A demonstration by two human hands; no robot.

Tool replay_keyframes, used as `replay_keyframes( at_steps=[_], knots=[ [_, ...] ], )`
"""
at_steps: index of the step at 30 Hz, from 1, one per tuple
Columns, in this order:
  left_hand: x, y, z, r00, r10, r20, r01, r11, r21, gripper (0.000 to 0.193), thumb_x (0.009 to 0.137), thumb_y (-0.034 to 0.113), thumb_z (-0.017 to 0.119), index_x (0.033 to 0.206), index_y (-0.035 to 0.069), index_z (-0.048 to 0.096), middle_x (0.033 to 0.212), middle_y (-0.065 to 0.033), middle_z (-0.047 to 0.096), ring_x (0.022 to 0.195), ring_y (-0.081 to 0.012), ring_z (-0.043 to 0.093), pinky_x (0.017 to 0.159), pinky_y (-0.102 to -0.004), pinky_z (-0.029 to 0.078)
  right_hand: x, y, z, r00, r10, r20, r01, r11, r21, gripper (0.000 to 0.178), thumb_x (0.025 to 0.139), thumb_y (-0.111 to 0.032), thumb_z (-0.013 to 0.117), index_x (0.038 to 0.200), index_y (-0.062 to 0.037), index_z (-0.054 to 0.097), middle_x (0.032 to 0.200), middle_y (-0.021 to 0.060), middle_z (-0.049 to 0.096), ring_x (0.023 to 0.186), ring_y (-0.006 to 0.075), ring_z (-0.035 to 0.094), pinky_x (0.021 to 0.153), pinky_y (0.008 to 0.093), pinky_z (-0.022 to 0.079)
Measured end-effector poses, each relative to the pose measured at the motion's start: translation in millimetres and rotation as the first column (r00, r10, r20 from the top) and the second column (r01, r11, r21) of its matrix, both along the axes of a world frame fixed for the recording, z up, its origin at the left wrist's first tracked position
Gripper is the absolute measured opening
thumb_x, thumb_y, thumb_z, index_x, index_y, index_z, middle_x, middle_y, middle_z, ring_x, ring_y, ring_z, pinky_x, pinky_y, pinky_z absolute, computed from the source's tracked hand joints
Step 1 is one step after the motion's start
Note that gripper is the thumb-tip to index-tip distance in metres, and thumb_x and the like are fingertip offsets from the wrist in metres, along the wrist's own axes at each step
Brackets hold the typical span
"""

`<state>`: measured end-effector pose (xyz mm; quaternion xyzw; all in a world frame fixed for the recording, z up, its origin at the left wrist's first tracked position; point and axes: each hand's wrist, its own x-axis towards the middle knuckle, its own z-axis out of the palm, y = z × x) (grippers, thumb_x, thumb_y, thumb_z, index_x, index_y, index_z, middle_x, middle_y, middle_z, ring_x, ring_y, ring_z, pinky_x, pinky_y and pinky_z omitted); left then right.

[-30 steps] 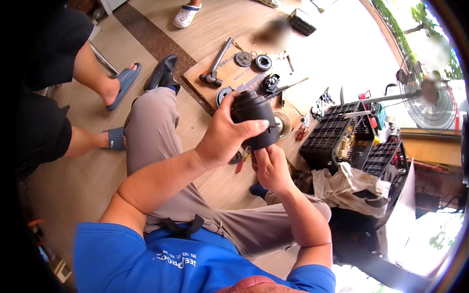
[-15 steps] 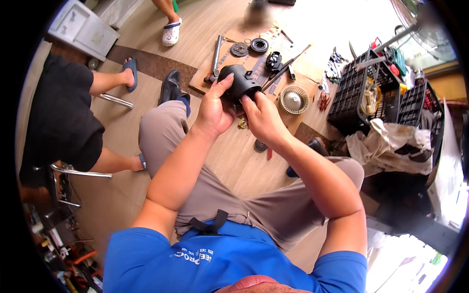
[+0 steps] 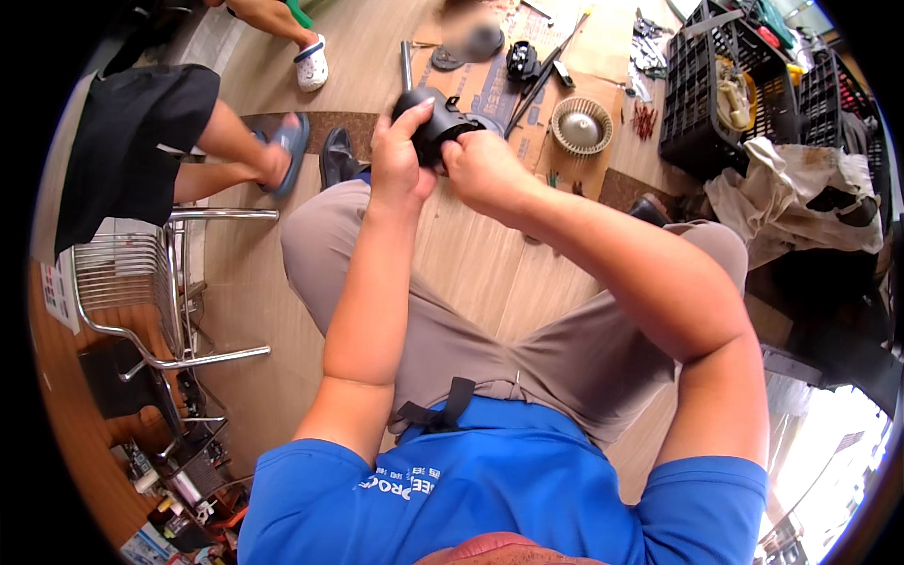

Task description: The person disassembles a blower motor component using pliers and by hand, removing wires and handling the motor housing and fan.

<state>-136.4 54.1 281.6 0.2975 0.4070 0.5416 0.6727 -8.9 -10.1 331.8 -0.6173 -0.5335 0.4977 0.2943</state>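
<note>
Both of my hands hold a black cylindrical housing [image 3: 431,117] out in front of me, above the floor. My left hand [image 3: 400,155] is closed round its left side, thumb lying along the top. At the right end, my right hand [image 3: 485,169] has its fingers curled against the rim; whatever else the fingertips pinch is hidden. Just past the housing lies a cardboard sheet [image 3: 488,83] with loose parts: a finned blower wheel [image 3: 582,127], a small black part with openings [image 3: 522,61] and a long thin dark rod [image 3: 556,66]. A metal tube [image 3: 406,66] sticks out behind the housing.
Black plastic crates [image 3: 702,118] stand at the right, a pale cloth [image 3: 767,193] draped beside them. At the left is a metal-framed chair [image 3: 127,282], with a person in black shorts [image 3: 155,113] near it. Another person's white clog [image 3: 311,66] is at the far side.
The view has shifted, and the chair at left shows more fully. The person in black shorts has moved off it, one slipper blurred in motion. My hands still hold the housing, now tilted differently.
</note>
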Motion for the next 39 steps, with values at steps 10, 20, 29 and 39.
replay_keyframes(
  at_steps=[10,20,29,39],
  knots=[
    [-43.4,6.7,33.6,0.961,0.192,0.197,-0.105,0.919,-0.381,0.054,0.099,0.046,0.040,0.119,-0.002,0.054,0.111,-0.0232,0.062,0.101,-0.0420,0.059,0.087,-0.0625,0.050,33.1,-34.2,4.3,0.994,0.065,-0.087,-0.064,0.998,0.013,0.033,0.099,-0.023,0.049,0.089,0.0044,0.064,0.072,0.0215,0.063,0.069,0.0334,0.064,0.066,0.0431,0.049],
    [-21.1,-4.2,15.9,0.945,0.046,0.324,0.037,0.969,-0.246,0.043,0.097,0.041,0.041,0.102,0.003,0.061,0.094,-0.0132,0.067,0.087,-0.0283,0.064,0.081,-0.0436,0.053,21.8,-26.5,22.1,0.993,0.023,-0.114,-0.029,0.998,-0.048,0.037,0.095,-0.024,0.049,0.083,0.0068,0.065,0.074,0.0267,0.063,0.073,0.0395,0.064,0.070,0.0454,0.050],
    [-10.4,0.0,-1.7,0.978,0.109,0.178,-0.080,0.983,-0.166,0.048,0.099,0.043,0.038,0.111,0.000,0.057,0.099,-0.0192,0.064,0.089,-0.0373,0.063,0.080,-0.0505,0.055,9.8,-24.1,14.4,0.996,0.033,-0.082,-0.032,0.999,0.017,0.037,0.095,-0.020,0.045,0.084,0.0099,0.064,0.078,0.0298,0.063,0.080,0.0454,0.063,0.077,0.0489,0.050],
    [0.5,-2.7,10.7,0.986,0.104,0.132,-0.068,0.965,-0.254,0.040,0.098,0.037,0.035,0.098,0.005,0.060,0.090,-0.0102,0.066,0.081,-0.0272,0.064,0.072,-0.0431,0.055,1.6,-15.7,7.5,0.988,0.146,0.048,-0.150,0.983,0.106,0.028,0.088,-0.010,0.046,0.089,0.0063,0.069,0.084,0.0257,0.067,0.076,0.0407,0.068,0.075,0.0465,0.055]
  ],
)
